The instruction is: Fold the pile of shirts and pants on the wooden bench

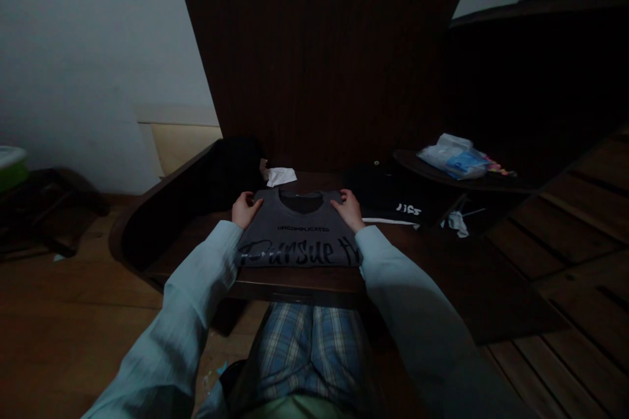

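A grey T-shirt (pixel 299 219) with dark lettering lies folded on the dark wooden desk (pixel 299 280), its neckline towards the back. At its upper left corner, my left hand (pixel 246 209) pinches the cloth between thumb and fingers. My right hand (pixel 348 209) grips the opposite shoulder in the same way. The shirt's lower edge lies close to the front of the desk. Just right of my right hand is a black folded garment (pixel 378 193) with white lettering.
Dark cloth (pixel 228 173) is heaped at the desk's left, near a crumpled white tissue (pixel 282 176). A plastic packet (pixel 455 156) rests on a small shelf at the right. A tall dark panel (pixel 324 52) rises behind the desk.
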Available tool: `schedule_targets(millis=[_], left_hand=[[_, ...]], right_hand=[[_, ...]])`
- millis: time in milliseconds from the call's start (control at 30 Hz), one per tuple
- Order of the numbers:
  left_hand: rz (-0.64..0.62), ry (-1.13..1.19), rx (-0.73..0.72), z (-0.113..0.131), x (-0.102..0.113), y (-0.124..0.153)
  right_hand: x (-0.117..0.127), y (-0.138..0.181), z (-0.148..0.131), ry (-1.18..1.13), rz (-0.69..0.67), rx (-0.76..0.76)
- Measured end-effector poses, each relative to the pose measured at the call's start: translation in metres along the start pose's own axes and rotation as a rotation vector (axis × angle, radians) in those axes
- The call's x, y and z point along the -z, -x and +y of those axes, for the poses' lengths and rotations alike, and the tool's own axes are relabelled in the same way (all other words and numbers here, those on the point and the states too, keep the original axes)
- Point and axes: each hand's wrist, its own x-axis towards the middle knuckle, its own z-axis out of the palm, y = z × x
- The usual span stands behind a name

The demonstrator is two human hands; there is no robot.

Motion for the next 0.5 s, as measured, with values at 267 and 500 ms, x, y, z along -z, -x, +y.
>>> schedule_targets(millis=[267,500], left_hand=[[-0.271,0.043,0.077,-0.003,0.035,0.044],[-0.381,0.324,-0.008,-0.001,0.058,0.086]], right_hand=[[0.039,0.044,0.002,-0.044,-0.200,-0.170],[0.062,0.079,-0.017,-0.105,-0.389,-0.002]])
